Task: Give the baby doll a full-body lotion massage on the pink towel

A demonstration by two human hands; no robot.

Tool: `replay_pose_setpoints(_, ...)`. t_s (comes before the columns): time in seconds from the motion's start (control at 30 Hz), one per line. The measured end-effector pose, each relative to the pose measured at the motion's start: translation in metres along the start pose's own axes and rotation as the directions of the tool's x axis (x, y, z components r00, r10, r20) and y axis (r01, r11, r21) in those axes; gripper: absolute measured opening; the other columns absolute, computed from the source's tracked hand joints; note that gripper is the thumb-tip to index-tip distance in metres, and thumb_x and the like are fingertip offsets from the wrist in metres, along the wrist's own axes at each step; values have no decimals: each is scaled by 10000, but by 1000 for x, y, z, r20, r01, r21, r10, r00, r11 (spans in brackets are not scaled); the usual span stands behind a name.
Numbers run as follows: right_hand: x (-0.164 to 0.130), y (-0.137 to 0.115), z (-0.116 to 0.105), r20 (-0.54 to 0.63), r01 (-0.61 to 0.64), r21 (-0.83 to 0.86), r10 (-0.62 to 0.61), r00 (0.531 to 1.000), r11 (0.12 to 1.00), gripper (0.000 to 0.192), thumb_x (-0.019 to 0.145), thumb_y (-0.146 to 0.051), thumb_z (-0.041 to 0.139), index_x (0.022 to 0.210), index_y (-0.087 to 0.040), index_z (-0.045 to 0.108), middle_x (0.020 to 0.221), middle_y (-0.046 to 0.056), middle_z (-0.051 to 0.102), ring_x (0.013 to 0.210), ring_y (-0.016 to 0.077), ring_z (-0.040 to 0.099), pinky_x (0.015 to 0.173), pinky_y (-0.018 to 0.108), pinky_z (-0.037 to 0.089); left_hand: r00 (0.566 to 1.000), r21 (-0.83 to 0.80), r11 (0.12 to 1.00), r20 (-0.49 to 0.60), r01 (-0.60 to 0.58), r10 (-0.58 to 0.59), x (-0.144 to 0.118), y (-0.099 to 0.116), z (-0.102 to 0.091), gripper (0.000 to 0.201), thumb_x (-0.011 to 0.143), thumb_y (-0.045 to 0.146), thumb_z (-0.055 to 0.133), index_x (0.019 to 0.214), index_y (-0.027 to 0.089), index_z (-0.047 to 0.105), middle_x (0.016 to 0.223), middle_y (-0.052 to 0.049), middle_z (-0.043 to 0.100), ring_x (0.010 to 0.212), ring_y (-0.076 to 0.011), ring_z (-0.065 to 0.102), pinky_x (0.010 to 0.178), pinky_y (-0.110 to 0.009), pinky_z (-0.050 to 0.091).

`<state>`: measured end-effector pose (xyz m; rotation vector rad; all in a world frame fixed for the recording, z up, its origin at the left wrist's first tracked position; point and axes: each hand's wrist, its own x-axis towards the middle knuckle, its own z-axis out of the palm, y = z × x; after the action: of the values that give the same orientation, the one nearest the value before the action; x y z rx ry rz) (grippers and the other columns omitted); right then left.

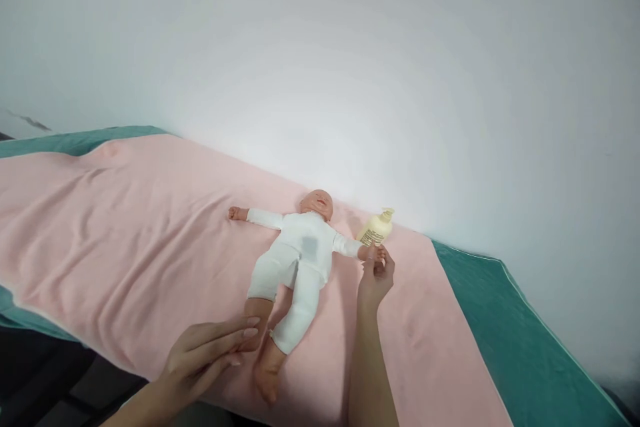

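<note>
A baby doll (310,247) with a white cloth body lies on its back, its arms spread and its head toward the wall. My right hand (377,277) is closed on the doll's hand (381,252) at the right, thumb and fingers pinching it. Fingers stretched out and close together, my left hand (205,353) is at the doll's lower leg (257,317) on the left; its fingertips overlap the leg, and I cannot tell how firmly they touch. Just behind my right hand, a pale yellow pump bottle (376,228) leans to one side.
Under the doll spreads a wrinkled pink blanket (150,227), laid over a green sheet (530,320) that shows at both ends. A white wall (400,80) rises directly behind the bed. Something dark (45,373) lies below the near left edge.
</note>
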<state>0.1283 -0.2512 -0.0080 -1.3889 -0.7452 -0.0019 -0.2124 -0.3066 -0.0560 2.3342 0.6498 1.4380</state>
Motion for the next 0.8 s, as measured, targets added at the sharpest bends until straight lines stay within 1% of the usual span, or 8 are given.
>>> replay_pose_setpoints(0.1,-12,-10,13,153,307,-44,-298,942,951,378,845,-386,571,1161,-186,627,1100,109,593,894,189,620,646,269,541,1000,-91,996,-18,23,-24,29,-2,-2,440,890,176,539,1280,375,578,1141,-23,704,966,-207,702,761,-280,597)
replay_pose_setpoints(0.2,-25,-13,22,369,517,4,-482,795,856,302,875,-263,534,1146,-229,663,1064,101,604,882,179,629,581,249,546,992,-229,967,-25,113,-122,57,-7,1,346,894,202,536,1200,325,642,1115,-63,709,853,-207,708,600,-270,587)
replay_pose_setpoints(0.33,-38,-12,27,572,611,86,-541,616,787,354,889,-156,493,1187,-268,648,1064,80,621,889,157,653,669,246,579,953,-415,869,-16,269,-303,91,-16,11,266,910,306,534,1120,232,678,1072,-104,698,555,-123,613,457,-244,508)
replay_pose_setpoints(0.43,-41,-9,28,628,607,129,-539,562,784,379,877,-124,497,1191,-277,642,1084,69,617,939,159,651,764,270,580,917,-498,796,-1,345,-398,113,-25,21,283,912,364,533,1098,206,678,1028,-95,693,541,-116,600,460,-244,482)
replay_pose_setpoints(0.5,-40,-6,27,639,568,134,-509,576,812,379,864,-121,504,1176,-277,651,1082,66,611,933,158,647,735,262,578,894,-529,759,-2,378,-447,125,-31,28,303,899,404,548,1069,191,684,1011,-93,698,544,-121,599,455,-242,468)
replay_pose_setpoints(0.57,-40,-2,27,632,506,127,-463,622,853,361,853,-135,521,1153,-273,665,1067,66,605,865,148,641,630,234,563,873,-556,729,-13,400,-488,135,-37,32,335,877,440,570,1046,175,685,1035,-101,701,543,-124,597,454,-246,465)
replay_pose_setpoints(0.67,-37,4,24,567,424,120,-413,713,898,311,849,-175,546,1118,-247,685,1042,75,597,759,131,609,516,211,504,849,-597,685,-12,418,-529,142,-41,36,369,853,447,604,1087,167,661,1125,-115,682,552,-124,603,490,-264,498)
replay_pose_setpoints(0.8,-27,8,19,388,305,94,-317,865,948,282,837,-270,602,1100,-204,680,1054,85,585,710,117,571,565,234,494,852,-650,657,-30,381,-523,133,-36,33,396,784,344,716,1123,174,602,1127,-120,679,572,-134,633,526,-280,540)
